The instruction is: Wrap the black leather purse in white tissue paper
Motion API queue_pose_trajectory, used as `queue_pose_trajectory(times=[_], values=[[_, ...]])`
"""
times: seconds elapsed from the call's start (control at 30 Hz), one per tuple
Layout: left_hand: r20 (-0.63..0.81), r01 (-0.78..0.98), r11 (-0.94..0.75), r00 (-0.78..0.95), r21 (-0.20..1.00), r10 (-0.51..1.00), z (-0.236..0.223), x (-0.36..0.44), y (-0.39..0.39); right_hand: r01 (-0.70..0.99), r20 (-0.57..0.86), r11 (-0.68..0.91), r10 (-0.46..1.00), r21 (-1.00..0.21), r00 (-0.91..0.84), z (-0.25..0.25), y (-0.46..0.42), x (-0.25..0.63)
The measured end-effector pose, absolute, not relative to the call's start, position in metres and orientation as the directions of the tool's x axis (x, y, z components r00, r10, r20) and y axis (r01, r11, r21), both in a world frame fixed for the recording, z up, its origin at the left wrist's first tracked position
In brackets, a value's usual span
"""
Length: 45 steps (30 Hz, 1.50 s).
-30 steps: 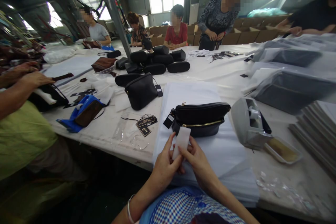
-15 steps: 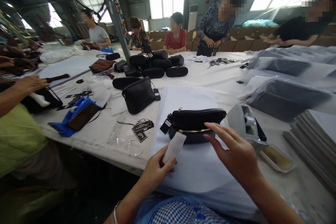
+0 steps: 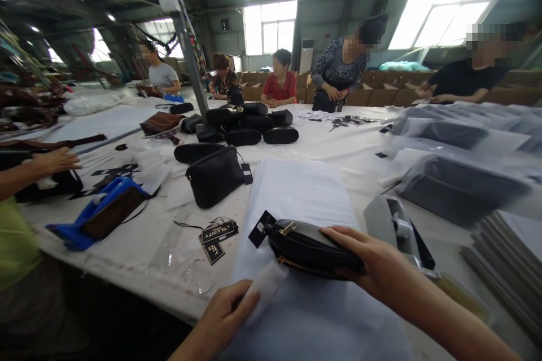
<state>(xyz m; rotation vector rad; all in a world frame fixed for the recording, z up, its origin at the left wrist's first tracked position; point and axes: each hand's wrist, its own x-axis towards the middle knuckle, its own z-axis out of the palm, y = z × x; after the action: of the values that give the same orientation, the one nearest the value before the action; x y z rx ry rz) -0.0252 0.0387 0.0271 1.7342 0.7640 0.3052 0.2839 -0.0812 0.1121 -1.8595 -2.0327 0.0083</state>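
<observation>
My left hand (image 3: 231, 310) pinches a soft-looking white flat strip (image 3: 267, 289); my right (image 3: 376, 254) clamps one end of a black rounded leather-look zip bag (image 3: 315, 248), just beyond the left fingertips. One-ended grip, so it could twist loose; the gold zip pull (image 3: 281, 261) might snag the strip. Ahead of my left fingers, black gold-lettered card tags (image 3: 218, 231) read "LUXITY" (opening letters iffy).
</observation>
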Motion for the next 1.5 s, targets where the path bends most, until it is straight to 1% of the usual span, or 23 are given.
queue_pose_trajectory(times=[0.07,0.1,0.23,0.3,0.37,0.43,0.5,0.53,0.57,0.67,0.73,0.8,0.87,0.97,1.07,1.13,1.17,1.23,1.27,1.3,1.33,1.43,1.5], values=[[-0.181,0.309,-0.105,0.763,0.945,0.621,0.029,-0.028,0.044,0.936,0.307,0.171,0.949,-0.307,-0.072,0.106,-0.085,0.284],[-0.176,0.285,-0.073,0.753,0.956,0.634,0.028,-0.028,0.047,0.934,0.33,0.193,0.94,-0.302,-0.087,0.105,-0.086,0.284],[-0.162,0.2,0.044,0.629,0.979,0.76,0.011,-0.021,0.047,0.959,0.447,0.209,0.889,-0.193,-0.104,0.107,-0.08,0.286],[-0.133,0.249,-0.024,0.595,0.968,0.792,0.001,-0.016,0.042,0.966,0.497,0.205,0.861,-0.156,-0.103,0.106,-0.071,0.289],[-0.03,0.314,-0.207,0.611,0.927,0.791,-0.006,-0.012,0.034,0.965,0.554,0.232,0.822,-0.119,-0.129,0.1,-0.06,0.293],[0.123,0.307,-0.428,0.674,0.85,0.728,-0.009,-0.009,0.026,0.96,0.601,0.271,0.78,-0.072,-0.175,0.087,-0.052,0.296],[0.231,0.25,-0.574,0.737,0.78,0.635,-0.008,-0.008,0.021,0.955,0.63,0.292,0.75,-0.046,-0.199,0.071,-0.05,0.3],[0.248,0.238,-0.601,0.75,0.763,0.612,-0.007,-0.008,0.02,0.956,0.636,0.29,0.747,-0.048,-0.194,0.062,-0.052,0.301],[0.242,0.252,-0.597,0.744,0.762,0.623,-0.004,-0.008,0.02,0.958,0.635,0.28,0.751,-0.058,-0.181,0.053,-0.055,0.302],[0.182,0.382,-0.477,0.597,0.792,0.781,0.005,-0.006,0.027,0.967,0.625,0.243,0.768,-0.082,-0.14,0.034,-0.067,0.305],[0.218,0.434,-0.454,0.492,0.779,0.843,0.009,0.001,0.034,0.969,0.619,0.233,0.774,-0.078,-0.136,0.029,-0.073,0.305],[0.292,0.441,-0.516,0.481,0.734,0.827,0.009,0.015,0.04,0.969,0.627,0.236,0.766,-0.071,-0.141,0.027,-0.075,0.302],[0.331,0.424,-0.581,0.53,0.694,0.781,0.006,0.033,0.044,0.966,0.638,0.248,0.756,-0.075,-0.145,0.028,-0.074,0.299],[0.319,0.418,-0.609,0.579,0.674,0.75,0.005,0.052,0.05,0.959,0.647,0.267,0.748,-0.092,-0.146,0.031,-0.072,0.295],[0.205,0.488,-0.594,0.636,0.64,0.744,0.018,0.05,0.065,0.955,0.662,0.276,0.736,-0.107,-0.139,0.035,-0.073,0.294],[0.119,0.572,-0.621,0.677,0.536,0.726,0.033,0.039,0.081,0.953,0.671,0.283,0.728,-0.103,-0.144,0.037,-0.074,0.294],[0.11,0.599,-0.656,0.694,0.46,0.711,0.041,0.033,0.089,0.953,0.671,0.288,0.725,-0.093,-0.154,0.037,-0.075,0.293],[0.153,0.584,-0.744,0.744,0.326,0.651,0.054,0.02,0.105,0.954,0.661,0.295,0.728,-0.061,-0.183,0.034,-0.075,0.292],[0.173,0.547,-0.781,0.774,0.301,0.609,0.058,0.015,0.111,0.954,0.656,0.298,0.729,-0.043,-0.198,0.031,-0.075,0.291],[0.172,0.507,-0.802,0.801,0.315,0.574,0.06,0.01,0.115,0.954,0.648,0.298,0.732,-0.025,-0.211,0.027,-0.075,0.291],[0.145,0.475,-0.802,0.821,0.362,0.552,0.059,0.007,0.118,0.953,0.638,0.304,0.734,-0.002,-0.233,0.022,-0.076,0.291],[0.007,0.447,-0.711,0.844,0.542,0.536,0.044,0.003,0.117,0.945,0.601,0.32,0.743,0.07,-0.296,0.006,-0.08,0.291],[-0.014,0.457,-0.665,0.83,0.59,0.558,0.03,0.006,0.113,0.948,0.58,0.304,0.758,0.091,-0.298,-0.001,-0.084,0.291]])
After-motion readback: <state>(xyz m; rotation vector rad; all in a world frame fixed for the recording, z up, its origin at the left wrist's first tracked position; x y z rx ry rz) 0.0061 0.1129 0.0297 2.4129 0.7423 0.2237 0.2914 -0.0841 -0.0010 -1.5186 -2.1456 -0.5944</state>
